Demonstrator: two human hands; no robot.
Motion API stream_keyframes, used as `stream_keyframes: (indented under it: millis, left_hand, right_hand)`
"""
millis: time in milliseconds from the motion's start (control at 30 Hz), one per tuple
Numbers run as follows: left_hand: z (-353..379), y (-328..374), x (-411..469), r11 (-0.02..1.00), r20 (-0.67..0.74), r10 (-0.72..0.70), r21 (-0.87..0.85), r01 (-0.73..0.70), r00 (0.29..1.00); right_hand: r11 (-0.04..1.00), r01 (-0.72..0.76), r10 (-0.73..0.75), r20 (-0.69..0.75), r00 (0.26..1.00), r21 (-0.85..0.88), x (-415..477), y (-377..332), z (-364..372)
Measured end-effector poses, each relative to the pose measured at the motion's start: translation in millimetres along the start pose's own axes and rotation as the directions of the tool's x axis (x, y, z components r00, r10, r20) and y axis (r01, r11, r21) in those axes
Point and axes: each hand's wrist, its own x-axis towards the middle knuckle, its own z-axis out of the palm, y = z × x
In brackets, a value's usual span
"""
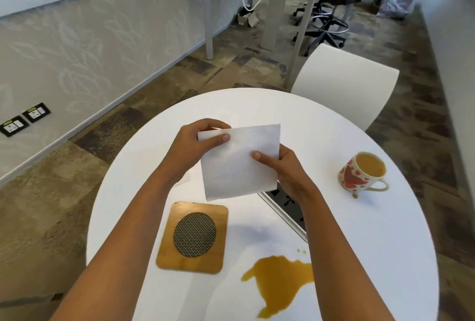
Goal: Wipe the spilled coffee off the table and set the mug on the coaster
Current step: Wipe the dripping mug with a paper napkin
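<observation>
Both hands hold a white paper napkin (236, 163) up above the middle of the round white table (359, 256). My left hand (198, 145) pinches its upper left corner. My right hand (282, 171) pinches its right edge. A brown coffee puddle (280, 282) lies on the near part of the table, below my right forearm. The heart-patterned mug (359, 172), full of coffee, stands upright at the right, with a small drip beside its base. A square wooden coaster (192, 237) with a round mesh centre lies to the left of the puddle.
A dark cable hatch (285, 205) is set in the tabletop under my right wrist. A white chair (347, 84) stands at the table's far right edge. Beyond it are desk legs (270, 12) and an office chair (326, 19) on the carpet.
</observation>
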Motion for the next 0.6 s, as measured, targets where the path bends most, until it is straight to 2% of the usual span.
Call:
stream_keyframes:
  millis: [67, 167, 300, 367, 433, 533, 600]
  left_hand:
    - [21.5, -3.5, 1.4, 0.989, -0.034, -0.076, -0.131, 0.071, 0.997]
    - [54.9, -12.1, 3.0, 0.907, 0.027, -0.233, -0.354, 0.227, 0.972]
    - [95.6, -29.5, -1.3, 0.865, 0.155, -0.317, -0.358, 0.352, 0.936]
    - [117.3, -36.7, -3.7, 0.843, 0.166, -0.359, -0.364, 0.395, 0.918]
    - [139.8, -41.4, -2.1, 0.776, 0.120, -0.415, -0.471, 0.420, 0.902]
    - [172.2, -41.7, -2.9, 0.498, 0.206, -0.406, -0.767, 0.404, 0.890]
    - [195.8, -41.2, -5.6, 0.358, 0.272, -0.385, -0.837, 0.414, 0.882]
  right_hand:
    - [0.999, 0.005, -0.002, -0.054, 0.999, 0.051, -9.2, 3.1, -13.5]
    - [0.984, 0.031, -0.009, -0.123, 0.992, 0.178, -22.9, 5.9, -36.0]
    - [0.949, 0.133, -0.061, -0.246, 0.967, 0.286, -39.5, 10.1, -64.3]
    - [0.961, 0.188, -0.117, -0.315, 0.942, 0.204, -47.8, 13.5, -76.3]
    - [0.974, 0.227, -0.206, -0.369, 0.906, 0.014, -56.8, 16.9, -87.0]
    - [0.910, 0.243, -0.364, -0.362, 0.858, -0.337, -69.7, 25.7, -96.1]
    - [0.843, 0.233, -0.402, -0.280, 0.872, -0.485, -76.0, 33.7, -103.8]
